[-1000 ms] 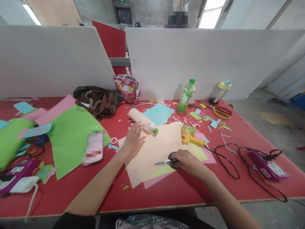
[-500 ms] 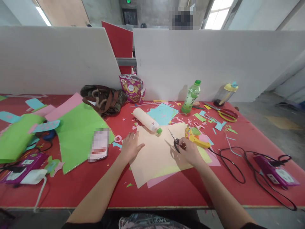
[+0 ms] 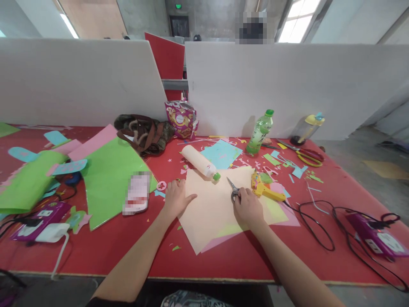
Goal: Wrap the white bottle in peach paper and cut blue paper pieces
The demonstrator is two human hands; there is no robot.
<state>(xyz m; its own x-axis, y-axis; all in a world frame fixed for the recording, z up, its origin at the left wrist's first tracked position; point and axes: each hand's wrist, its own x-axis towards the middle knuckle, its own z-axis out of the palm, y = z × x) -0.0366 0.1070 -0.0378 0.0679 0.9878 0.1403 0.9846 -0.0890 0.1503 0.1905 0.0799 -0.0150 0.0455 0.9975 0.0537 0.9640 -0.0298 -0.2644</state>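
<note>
My left hand [image 3: 175, 197] rests open at the left edge of a peach paper sheet [image 3: 207, 213], its thumb apart from the fingers. Under that sheet, yellow and pink paper edges show. My right hand [image 3: 248, 207] is closed over the handles of small scissors [image 3: 234, 190], which lie low over the sheet with the blades pointing away to the upper left. The fingers partly hide the handles. A pale bottle with a green cap [image 3: 200, 162] lies on its side across the sheet's far edge. Right of my right hand is a yellow glue gun [image 3: 268, 192] with a black cord.
Farther back stand a green drink bottle [image 3: 260, 132], a snack bag [image 3: 182, 119] and a yellow-lidded cup [image 3: 306, 130]. Larger scissors [image 3: 303, 155] lie among scraps. Leftward are a phone [image 3: 137, 194], green paper [image 3: 108, 187] and a brown bag [image 3: 147, 134]. Purple power strips [image 3: 377, 234] sit on both sides.
My right hand has turned and lowered, bringing the scissors flatter to the peach sheet. My left hand stays at the sheet's edge. The whole view has shifted slightly.
</note>
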